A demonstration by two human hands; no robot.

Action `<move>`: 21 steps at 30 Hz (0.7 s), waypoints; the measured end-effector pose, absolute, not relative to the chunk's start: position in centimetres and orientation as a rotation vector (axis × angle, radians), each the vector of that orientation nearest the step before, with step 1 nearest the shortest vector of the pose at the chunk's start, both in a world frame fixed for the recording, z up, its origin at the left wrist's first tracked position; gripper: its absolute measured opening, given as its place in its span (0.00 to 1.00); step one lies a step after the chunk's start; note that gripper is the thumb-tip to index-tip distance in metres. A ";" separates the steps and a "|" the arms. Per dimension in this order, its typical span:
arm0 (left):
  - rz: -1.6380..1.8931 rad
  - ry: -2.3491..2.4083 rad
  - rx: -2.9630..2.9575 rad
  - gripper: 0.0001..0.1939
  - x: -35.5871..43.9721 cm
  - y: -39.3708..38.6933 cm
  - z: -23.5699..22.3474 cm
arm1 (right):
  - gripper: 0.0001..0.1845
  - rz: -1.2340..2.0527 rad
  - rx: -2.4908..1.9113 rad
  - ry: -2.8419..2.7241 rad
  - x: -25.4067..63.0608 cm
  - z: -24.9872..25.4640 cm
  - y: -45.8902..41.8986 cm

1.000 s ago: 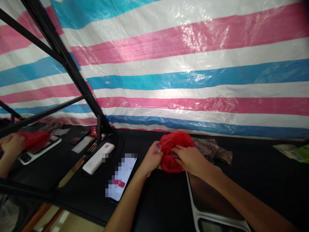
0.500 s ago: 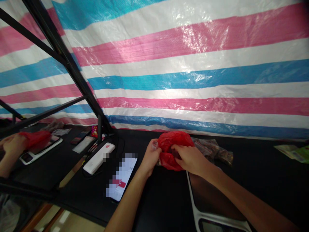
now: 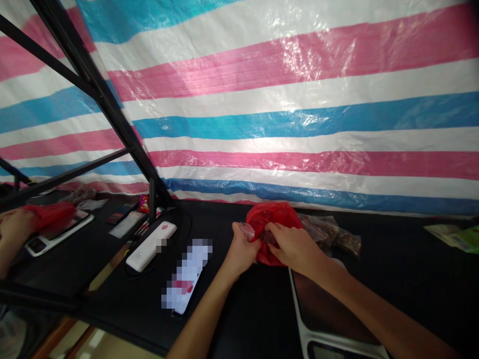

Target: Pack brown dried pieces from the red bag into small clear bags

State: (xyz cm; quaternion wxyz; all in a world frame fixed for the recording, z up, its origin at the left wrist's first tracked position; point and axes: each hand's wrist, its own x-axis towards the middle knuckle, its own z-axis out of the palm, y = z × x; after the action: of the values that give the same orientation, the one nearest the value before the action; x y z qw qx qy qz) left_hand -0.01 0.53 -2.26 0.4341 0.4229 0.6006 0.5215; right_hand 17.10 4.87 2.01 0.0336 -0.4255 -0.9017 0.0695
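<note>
Head view, looking down at a black table (image 3: 239, 319) with a striped plastic tarp (image 3: 299, 119) hanging along its far edge. A red plastic bag (image 3: 271, 214) sits bunched on the table, near the far edge and right of centre, held between both hands. The left hand (image 3: 241, 252) has its fingers (image 3: 237, 230) curled, pinching a clear plastic piece (image 3: 247, 231) against the bag. The right hand (image 3: 294, 247) grips the bag's folds with bent fingers (image 3: 271, 230). A brown packet (image 3: 331, 233) lies just right of the bag. Left of the hands are a blurred-out phone (image 3: 186, 276) and a white power bank (image 3: 151, 246). A white-rimmed tray (image 3: 299, 304) lies under the right forearm.
</note>
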 end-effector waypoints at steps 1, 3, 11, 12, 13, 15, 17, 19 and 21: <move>1.290 1.487 1.002 0.24 -0.1 0.6 -2.2 | 0.15 0.212 -1.312 -2.779 17.2 2.0 5.0; 1.304 1.473 0.899 0.23 -0.5 0.8 -2.1 | 0.16 0.197 -1.331 -2.787 17.5 2.1 5.2; 1.363 1.220 0.801 0.17 -0.9 1.0 -1.8 | 0.17 0.152 -1.299 -2.799 17.9 2.6 4.9; 1.354 1.220 0.811 0.17 -0.8 1.0 -1.8 | 0.16 0.162 -1.293 -2.803 17.8 2.6 4.8; 1.349 1.232 0.826 0.18 -0.8 1.0 -1.9 | 0.16 0.172 -1.288 -2.803 17.7 2.6 4.7; 1.348 1.271 0.865 0.18 -0.9 1.0 -1.9 | 0.16 0.183 -1.286 -2.794 17.6 2.6 4.7; 1.352 1.304 0.903 0.17 -1.0 0.9 -1.9 | 0.16 0.182 -1.293 -2.781 17.6 2.7 4.8; 1.346 1.312 0.941 0.16 -1.0 0.9 -1.9 | 0.17 0.167 -1.298 -2.769 17.6 2.8 4.8; 1.337 1.315 0.969 0.16 -1.0 0.9 -2.0 | 0.17 0.153 -1.289 -2.761 17.6 2.6 4.8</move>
State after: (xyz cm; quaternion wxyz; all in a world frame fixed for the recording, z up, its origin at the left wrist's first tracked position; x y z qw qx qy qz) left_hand -1.03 0.93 -1.99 0.4929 0.3993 0.5421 0.5512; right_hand 17.63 4.82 2.63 0.0453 -0.4221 -0.9040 0.0500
